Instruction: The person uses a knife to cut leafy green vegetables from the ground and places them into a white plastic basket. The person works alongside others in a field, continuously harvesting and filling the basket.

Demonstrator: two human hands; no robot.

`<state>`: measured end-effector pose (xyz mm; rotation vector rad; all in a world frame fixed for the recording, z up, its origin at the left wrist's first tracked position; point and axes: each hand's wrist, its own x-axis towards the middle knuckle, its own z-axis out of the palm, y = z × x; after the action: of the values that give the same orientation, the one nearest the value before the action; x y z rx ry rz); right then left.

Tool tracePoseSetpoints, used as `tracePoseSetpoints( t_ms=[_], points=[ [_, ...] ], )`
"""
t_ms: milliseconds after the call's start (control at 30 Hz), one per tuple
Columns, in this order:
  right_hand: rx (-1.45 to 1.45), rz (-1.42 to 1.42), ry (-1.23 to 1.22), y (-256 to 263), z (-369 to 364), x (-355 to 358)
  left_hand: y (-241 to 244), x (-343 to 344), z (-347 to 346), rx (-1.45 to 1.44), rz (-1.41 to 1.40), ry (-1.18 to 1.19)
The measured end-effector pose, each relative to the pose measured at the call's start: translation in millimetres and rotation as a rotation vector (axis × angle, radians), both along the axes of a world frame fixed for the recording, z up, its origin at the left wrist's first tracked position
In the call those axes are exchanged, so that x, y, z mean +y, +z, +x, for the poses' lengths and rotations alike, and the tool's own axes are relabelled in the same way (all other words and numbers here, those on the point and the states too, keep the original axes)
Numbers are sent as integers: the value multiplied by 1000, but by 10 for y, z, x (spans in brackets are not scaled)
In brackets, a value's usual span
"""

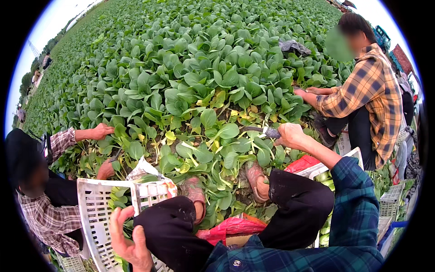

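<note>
My right hand (291, 136) grips the wrapped handle of a sickle-like knife (253, 129), its dark curved blade reaching left over cut leaves. Fingers apart and holding nothing, my left hand (131, 236) is raised over the near side of a white plastic crate (105, 217). Leafy greens (119, 197) that look like bok choy lie inside that crate. Between my shoes, loose leaves and yellowed trimmings (217, 170) cover the soil. Ahead, a dense stand of bok choy (204, 74) grows from the ground.
At the left, a co-worker's hands (102, 132) reach into the plants, one with a blade. A person in a checked shirt (360, 88) works at the right. Beside my right leg, a second white crate (355, 154) holds pale-stemmed greens. Red plastic (231, 229) lies beneath me.
</note>
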<state>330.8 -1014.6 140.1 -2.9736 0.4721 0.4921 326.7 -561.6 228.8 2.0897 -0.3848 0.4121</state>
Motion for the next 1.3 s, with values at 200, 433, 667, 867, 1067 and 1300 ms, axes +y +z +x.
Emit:
tracePoseSetpoints(
  t_ms=[200,433,667,867,1067,1300],
  points=[
    [-85,-154,-80,-3,-954,-44,-668,-748,-732,124,473,-446],
    [-307,-369,-75,-269,-1259,-416,-1663,-745,-1087,356,881,-645],
    [-46,-300,-238,-168,-1317,-419,-2198,-777,-1068,822,597,-743],
    [123,-305,-390,-296,-1258,-214,-2268,-991,-182,889,464,-688],
    [287,-472,-525,-184,-1683,-364,-2210,-1668,192,928,460,-848],
    [62,-306,-443,-192,-1205,-231,-2093,-1633,467,782,476,-807]
  ],
)
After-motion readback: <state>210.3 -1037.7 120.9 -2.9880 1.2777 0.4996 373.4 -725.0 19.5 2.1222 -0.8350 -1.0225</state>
